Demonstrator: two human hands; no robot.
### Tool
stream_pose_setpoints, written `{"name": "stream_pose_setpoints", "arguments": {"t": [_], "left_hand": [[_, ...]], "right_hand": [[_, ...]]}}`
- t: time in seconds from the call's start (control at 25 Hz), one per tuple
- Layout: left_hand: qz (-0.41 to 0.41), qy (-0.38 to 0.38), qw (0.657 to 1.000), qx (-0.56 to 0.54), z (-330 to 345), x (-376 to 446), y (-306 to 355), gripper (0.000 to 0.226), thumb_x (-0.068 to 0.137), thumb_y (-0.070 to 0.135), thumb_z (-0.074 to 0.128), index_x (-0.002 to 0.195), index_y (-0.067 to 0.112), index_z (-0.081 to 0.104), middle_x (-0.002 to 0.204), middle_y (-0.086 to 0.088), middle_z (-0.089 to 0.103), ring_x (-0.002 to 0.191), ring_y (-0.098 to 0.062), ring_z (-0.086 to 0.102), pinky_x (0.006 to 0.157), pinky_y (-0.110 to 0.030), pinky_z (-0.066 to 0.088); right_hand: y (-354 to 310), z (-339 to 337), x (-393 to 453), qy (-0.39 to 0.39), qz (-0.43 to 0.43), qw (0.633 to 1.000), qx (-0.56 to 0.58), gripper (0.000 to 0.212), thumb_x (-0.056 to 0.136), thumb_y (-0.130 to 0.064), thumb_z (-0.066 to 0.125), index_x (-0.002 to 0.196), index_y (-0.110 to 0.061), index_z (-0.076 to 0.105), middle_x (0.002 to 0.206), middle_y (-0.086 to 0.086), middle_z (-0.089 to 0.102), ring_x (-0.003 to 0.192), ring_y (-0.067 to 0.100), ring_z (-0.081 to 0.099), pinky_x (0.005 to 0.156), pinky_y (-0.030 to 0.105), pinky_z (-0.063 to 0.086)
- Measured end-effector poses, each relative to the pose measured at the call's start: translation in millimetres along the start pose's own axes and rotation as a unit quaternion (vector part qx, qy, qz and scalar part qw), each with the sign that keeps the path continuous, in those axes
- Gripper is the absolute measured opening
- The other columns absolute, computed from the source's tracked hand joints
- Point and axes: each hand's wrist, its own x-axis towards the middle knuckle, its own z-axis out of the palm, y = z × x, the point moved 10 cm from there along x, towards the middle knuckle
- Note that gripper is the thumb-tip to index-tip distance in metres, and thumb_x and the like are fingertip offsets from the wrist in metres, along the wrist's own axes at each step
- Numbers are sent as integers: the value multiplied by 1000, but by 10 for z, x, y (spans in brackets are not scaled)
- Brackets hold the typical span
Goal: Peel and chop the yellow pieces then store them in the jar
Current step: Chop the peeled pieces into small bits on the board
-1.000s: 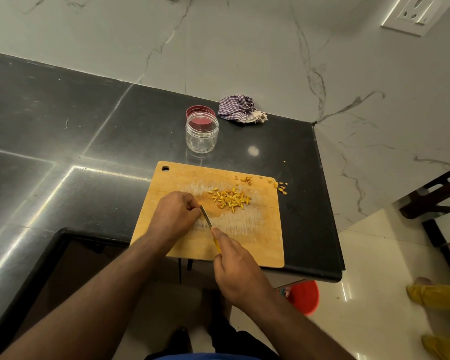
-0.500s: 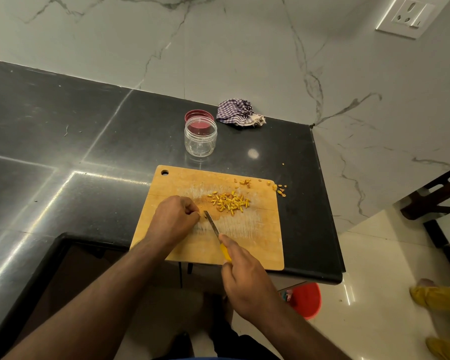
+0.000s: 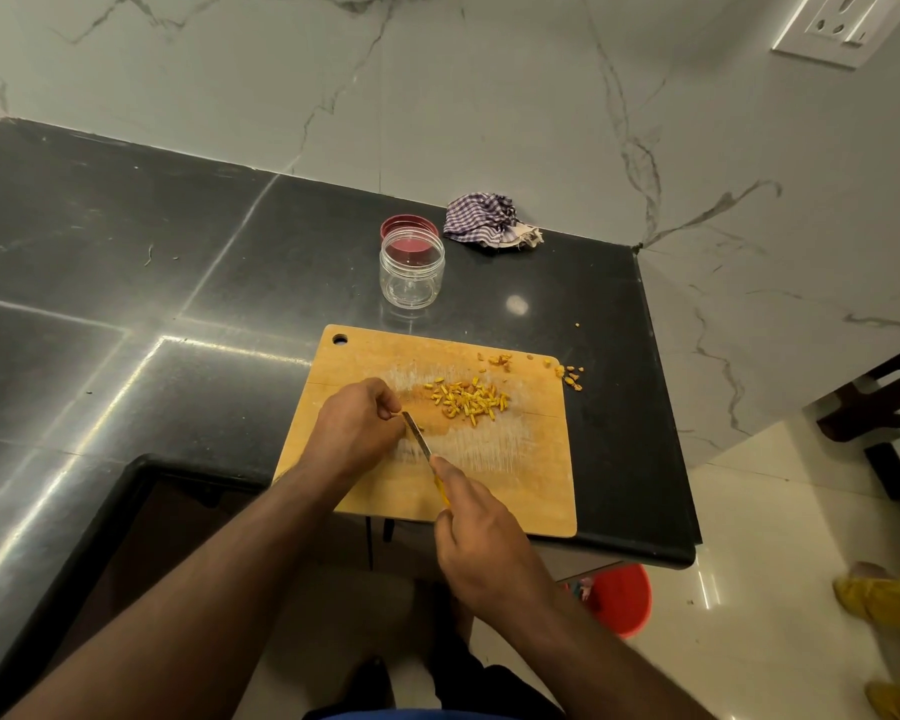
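On one board (image 3: pixel 531 491): two hands, one knife (image 3: pixel 417 433), one jar (image 3: pixel 411 272) behind.

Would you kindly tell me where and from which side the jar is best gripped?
Grip the jar round its side wall, coming from the left or front: it stands upright and open, the lid sits right behind it, and the cloth lies back right.
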Motion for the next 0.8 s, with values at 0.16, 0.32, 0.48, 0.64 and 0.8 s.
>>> {"name": "stream_pose_setpoints", "arguments": {"t": [0.16,0.32,0.48,0.64,0.8], "left_hand": [[-13,-16,1000,1,18,44,-1,13,85,16,70,92,24,63,86,3,63,74,-11,56,53,-22,35],[2,-78,997,22,99,112,54,16,87,13,68,95,27,72,94,4,64,78,-9,56,53,-21,37],[2,-123,991,43,136,174,92,15,84,11,70,84,25,76,101,6,64,96,-14,57,58,-21,39],[-3,-150,987,59,156,232,90,12,84,14,73,81,25,75,112,3,64,108,-16,58,71,-25,45],[1,-152,986,68,159,237,120,13,86,14,70,82,26,74,115,4,62,104,-13,56,64,-22,42]], "right_hand": [[22,79,16,-12,-2,999,-33,56,102,-23,36,155,-30,18,144,-2,43,119,16,51,99,34,46],[83,29,7,-8,-1,999,-33,55,102,-24,36,154,-33,20,139,-4,45,112,16,53,95,37,48],[94,16,13,-16,-3,998,-64,57,101,-23,34,153,-37,16,123,-4,47,88,18,54,79,42,50],[129,10,-25,-18,11,999,-50,57,102,-24,34,153,-39,15,123,-6,46,94,16,53,82,39,51],[187,-5,-198,-14,11,1000,-13,55,102,-24,36,152,-41,19,124,-10,48,101,9,51,86,34,50]]}}
